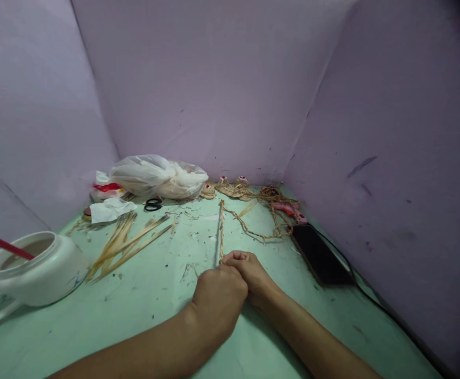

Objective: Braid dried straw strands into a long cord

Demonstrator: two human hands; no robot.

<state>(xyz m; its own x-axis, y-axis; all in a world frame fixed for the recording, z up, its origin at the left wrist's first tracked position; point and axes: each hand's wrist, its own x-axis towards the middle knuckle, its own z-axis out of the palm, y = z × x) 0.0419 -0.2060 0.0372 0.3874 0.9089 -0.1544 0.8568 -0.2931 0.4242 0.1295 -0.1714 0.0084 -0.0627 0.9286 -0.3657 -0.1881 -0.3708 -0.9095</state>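
A thin plaited straw cord (221, 231) runs straight toward me over the green tabletop, from a small peg-like point at the back down to my hands. My right hand (249, 269) pinches its near end between thumb and fingers. Just below, against it, my left hand (220, 295) is closed in a fist with its back toward me; its fingers and the end of the cord inside are hidden. From the far point the cord loops off to the right into a tangled coil (273, 195) of the same cord.
At left stand a white mug (56, 279) with a red stick in murky liquid, and loose straw strips (119, 247). Behind lie black-handled scissors (153, 205), a plastic bag (155, 176) and several woven straw pieces (230, 188). At right are a pink tool (291, 210) and a black phone (322, 256) with a cable.
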